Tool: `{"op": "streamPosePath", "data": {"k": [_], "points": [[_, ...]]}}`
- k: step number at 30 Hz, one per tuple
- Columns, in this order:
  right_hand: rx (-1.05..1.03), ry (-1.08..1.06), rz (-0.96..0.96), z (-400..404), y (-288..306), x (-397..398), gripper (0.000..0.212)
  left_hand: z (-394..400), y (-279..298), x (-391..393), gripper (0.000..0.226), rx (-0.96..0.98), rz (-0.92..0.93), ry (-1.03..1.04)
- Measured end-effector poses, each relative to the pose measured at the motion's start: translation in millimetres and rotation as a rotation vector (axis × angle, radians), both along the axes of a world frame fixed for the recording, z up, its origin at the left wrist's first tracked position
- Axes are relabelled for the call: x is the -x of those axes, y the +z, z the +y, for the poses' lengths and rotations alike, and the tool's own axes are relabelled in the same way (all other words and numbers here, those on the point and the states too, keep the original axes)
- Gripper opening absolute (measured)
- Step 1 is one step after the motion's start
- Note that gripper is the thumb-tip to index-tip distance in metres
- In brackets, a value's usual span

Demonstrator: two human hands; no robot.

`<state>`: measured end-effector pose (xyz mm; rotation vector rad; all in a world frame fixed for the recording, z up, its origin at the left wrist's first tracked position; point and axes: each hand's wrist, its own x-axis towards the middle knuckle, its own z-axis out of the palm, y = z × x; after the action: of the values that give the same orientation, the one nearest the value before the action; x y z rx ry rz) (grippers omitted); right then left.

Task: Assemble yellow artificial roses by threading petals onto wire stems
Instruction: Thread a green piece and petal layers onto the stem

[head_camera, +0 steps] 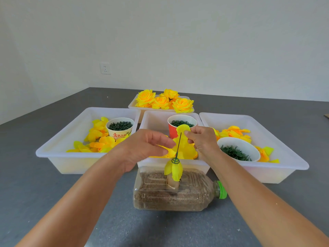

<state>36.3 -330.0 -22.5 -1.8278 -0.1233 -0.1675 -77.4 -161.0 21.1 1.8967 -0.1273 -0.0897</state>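
right hand (pixel 201 139) pinching yellow fabric petal (pixel 183 130) above thin green wire stem (pixel 178 145), left hand (pixel 142 148) gripping petal's lower edge, kinda hidden

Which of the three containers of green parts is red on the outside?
The red paper cup in the middle tray. The left tray's cup is white with red lettering; the right tray's bowl is plain white.
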Motion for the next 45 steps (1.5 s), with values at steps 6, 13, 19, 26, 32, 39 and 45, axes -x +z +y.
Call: {"op": "streamPosePath", "data": {"k": [6,13,19,26,32,39,45], "points": [[-0.108,0.05,0.059,7,1,2,0.018,-7,-9,-37,0.031,-0.003,-0.02,0.31],[-0.134,0.078,0.043,13,-1,3,0.028,-23,-27,-63,0.01,0.049,-0.029,0.257],[-0.208,0.098,0.157,10,0,0,0.022,-18,-36,-72,0.002,0.161,0.015,0.389],[-0.351,0.133,0.247,9,0,-1,0.014,-13,-39,-72,0.015,0.21,0.04,0.37],[-0.287,0.241,0.233,8,0,-1,0.004,-15,-38,-72,0.018,0.239,-0.046,0.43],[-0.261,0.331,0.36,10,-3,-1,0.012,-18,-41,-72,0.004,0.29,-0.145,0.525],[-0.471,0.232,0.308,5,-6,-5,0.022,-18,-43,-70,0.008,0.312,-0.144,0.476]]}}
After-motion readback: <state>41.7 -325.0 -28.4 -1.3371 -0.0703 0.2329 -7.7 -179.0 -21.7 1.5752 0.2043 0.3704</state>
